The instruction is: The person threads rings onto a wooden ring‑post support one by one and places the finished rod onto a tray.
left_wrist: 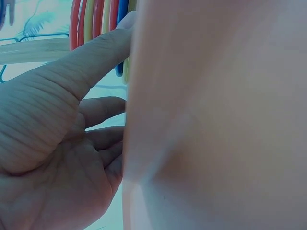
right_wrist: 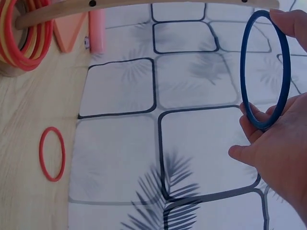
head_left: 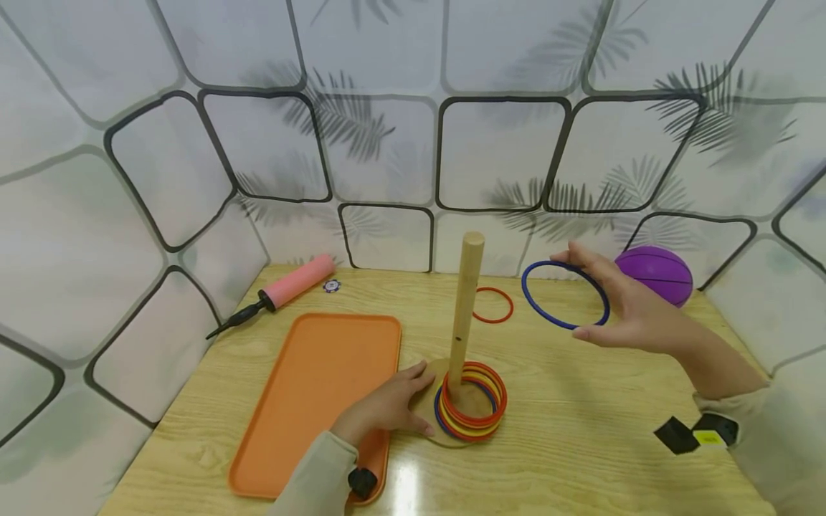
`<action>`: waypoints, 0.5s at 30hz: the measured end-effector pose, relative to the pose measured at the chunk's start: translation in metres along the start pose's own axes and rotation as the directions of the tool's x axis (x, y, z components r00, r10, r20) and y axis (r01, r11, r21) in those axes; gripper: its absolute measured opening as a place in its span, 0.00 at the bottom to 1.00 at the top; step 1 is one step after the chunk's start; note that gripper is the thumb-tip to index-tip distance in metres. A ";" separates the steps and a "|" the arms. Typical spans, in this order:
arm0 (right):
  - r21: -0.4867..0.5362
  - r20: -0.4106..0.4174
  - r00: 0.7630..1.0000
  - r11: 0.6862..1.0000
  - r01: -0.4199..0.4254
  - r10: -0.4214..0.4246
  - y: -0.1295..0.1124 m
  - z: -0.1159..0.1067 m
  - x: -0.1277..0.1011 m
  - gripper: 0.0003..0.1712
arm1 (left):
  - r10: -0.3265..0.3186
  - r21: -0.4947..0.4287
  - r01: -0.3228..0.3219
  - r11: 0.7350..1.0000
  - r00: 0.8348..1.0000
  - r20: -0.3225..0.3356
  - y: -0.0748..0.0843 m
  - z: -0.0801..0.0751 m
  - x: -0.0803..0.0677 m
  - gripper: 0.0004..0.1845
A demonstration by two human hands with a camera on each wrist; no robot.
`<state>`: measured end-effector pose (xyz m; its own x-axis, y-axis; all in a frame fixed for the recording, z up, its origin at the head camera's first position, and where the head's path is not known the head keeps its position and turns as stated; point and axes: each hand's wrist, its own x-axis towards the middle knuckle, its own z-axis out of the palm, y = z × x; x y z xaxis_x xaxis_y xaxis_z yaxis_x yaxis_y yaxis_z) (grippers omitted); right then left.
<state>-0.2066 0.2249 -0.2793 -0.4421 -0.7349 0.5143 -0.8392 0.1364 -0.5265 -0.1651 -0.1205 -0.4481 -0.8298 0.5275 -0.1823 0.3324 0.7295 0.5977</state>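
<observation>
In the head view a wooden peg [head_left: 466, 308] rises from a round wooden base [head_left: 422, 408]. Several red, yellow and blue rings [head_left: 500, 401] lie stacked around its foot. My left hand [head_left: 390, 405] rests on the left side of the base, thumb near the rings; in the left wrist view its fingers look fairly straight. Above the table at right, my right hand [head_left: 635, 308] grips a blue ring [head_left: 530, 292] by its edge, between thumb and fingers. The right wrist view also shows this blue ring [right_wrist: 244, 62] clear of the peg. A loose red ring [head_left: 512, 308] lies behind the peg.
An orange tray [head_left: 323, 387] lies left of the base, under my left forearm. Behind it are a pink hand pump [head_left: 298, 282] and a poker chip [head_left: 332, 286]. A purple ball [head_left: 658, 276] sits at the back right, by the patterned wall covering [head_left: 503, 154].
</observation>
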 end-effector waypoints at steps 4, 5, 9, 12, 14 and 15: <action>0.113 0.032 0.991 0.985 0.128 -0.132 -0.009 -0.007 0.016 0.57 | 0.004 0.003 -0.004 1.000 1.000 -0.003 0.000 0.001 0.000 0.50; 0.121 0.042 0.987 0.982 0.146 -0.152 -0.012 -0.009 0.020 0.57 | 0.005 0.002 -0.005 1.000 1.000 -0.004 0.000 0.001 0.000 0.50; 0.135 0.069 0.977 0.972 0.192 -0.203 -0.024 -0.017 0.035 0.56 | 0.003 -0.008 -0.003 1.000 1.000 -0.007 0.000 0.000 0.000 0.50; 0.161 0.076 0.974 0.967 0.199 -0.213 -0.034 -0.023 0.045 0.56 | 0.003 -0.019 -0.003 1.000 1.000 -0.007 0.001 0.000 -0.001 0.50; 0.211 0.078 0.973 0.957 0.197 -0.217 -0.040 -0.027 0.053 0.56 | 0.003 -0.023 -0.003 1.000 1.000 -0.006 0.001 0.000 -0.001 0.50; 0.232 0.082 0.972 0.953 0.197 -0.221 -0.042 -0.028 0.057 0.56 | 0.003 -0.023 -0.003 1.000 1.000 -0.006 0.000 0.000 -0.001 0.50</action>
<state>-0.2054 0.1956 -0.2084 -0.2180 -0.7986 0.5610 -0.8133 -0.1690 -0.5567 -0.1643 -0.1206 -0.4478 -0.8317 0.5267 -0.1757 0.3242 0.7177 0.6163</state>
